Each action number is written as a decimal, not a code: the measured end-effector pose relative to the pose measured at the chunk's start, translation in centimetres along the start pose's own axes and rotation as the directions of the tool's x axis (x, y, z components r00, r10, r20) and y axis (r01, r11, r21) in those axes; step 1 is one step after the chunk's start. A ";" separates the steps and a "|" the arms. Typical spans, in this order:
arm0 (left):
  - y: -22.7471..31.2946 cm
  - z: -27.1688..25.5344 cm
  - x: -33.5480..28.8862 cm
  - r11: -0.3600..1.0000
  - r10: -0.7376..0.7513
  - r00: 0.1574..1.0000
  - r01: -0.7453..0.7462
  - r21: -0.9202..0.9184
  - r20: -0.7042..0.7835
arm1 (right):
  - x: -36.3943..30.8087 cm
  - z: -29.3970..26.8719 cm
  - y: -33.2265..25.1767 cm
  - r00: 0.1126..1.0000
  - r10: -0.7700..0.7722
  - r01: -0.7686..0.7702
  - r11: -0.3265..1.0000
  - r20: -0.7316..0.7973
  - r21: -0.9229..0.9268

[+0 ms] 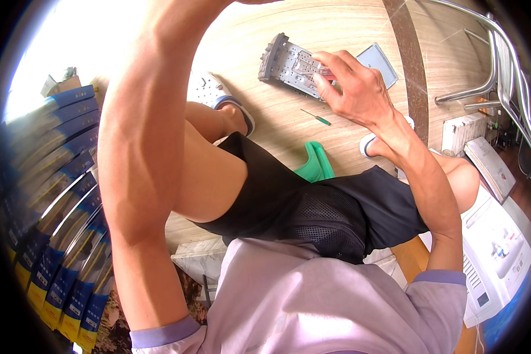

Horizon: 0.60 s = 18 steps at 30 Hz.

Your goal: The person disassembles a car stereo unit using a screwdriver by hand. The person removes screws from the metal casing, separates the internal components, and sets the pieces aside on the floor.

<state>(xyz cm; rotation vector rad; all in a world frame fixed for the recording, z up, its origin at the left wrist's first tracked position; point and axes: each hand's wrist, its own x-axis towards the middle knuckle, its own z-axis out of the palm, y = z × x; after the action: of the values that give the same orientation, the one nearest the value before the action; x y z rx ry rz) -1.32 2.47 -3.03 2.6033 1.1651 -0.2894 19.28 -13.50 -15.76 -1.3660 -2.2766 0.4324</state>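
Note:
My right hand (360, 88) is closed, its thumb and fingers curled round a slim tool with a red and clear handle (328, 74), largely hidden by the fingers. It hovers over a grey perforated metal housing (289, 64) with a dark plastic front, lying on the floor. Whether the tool touches the housing cannot be made out. My left forearm (153, 118) reaches up past the top edge, where only a sliver of my left hand (258, 2) shows; its fingers are out of the picture. A small green-handled screwdriver (322, 120) lies on the floor nearer me.
A blue-grey ridged flat panel (377, 64) lies right of the housing. Between my legs is a green curved plastic piece (317, 162). Blue and yellow boxes (65, 236) stack at left. A metal-framed chair (495, 65) stands far right, a white boxed appliance (495, 253) near right.

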 end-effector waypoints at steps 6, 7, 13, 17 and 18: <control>0.0 0.3 -0.2 1.000 0.017 0.999 -0.017 -0.011 -0.037 | 0.0 0.0 0.2 0.998 -0.057 0.057 0.998 -0.007 -0.002; -0.1 0.4 -0.4 1.000 0.026 0.999 -0.027 -0.010 -0.044 | 0.0 0.1 0.2 0.998 -0.055 0.055 0.998 -0.013 -0.016; 0.0 0.3 -0.1 1.000 0.018 1.000 -0.018 0.025 -0.004 | -0.1 0.3 0.5 0.997 -0.021 0.023 1.000 -0.073 0.020; 0.0 0.2 0.0 0.999 0.016 1.000 -0.016 0.036 0.012 | 0.0 0.3 0.6 0.995 -0.011 0.019 0.997 -0.103 0.073; 0.0 0.2 0.0 1.000 0.015 1.000 -0.015 0.028 0.006 | 0.1 0.2 0.6 0.994 0.009 0.001 0.996 -0.112 0.085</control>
<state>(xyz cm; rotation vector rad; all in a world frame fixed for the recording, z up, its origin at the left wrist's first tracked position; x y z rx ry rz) -1.39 2.38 -3.24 2.6318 1.1475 -0.3125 19.64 -13.16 -16.22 -1.3195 -2.1407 0.4366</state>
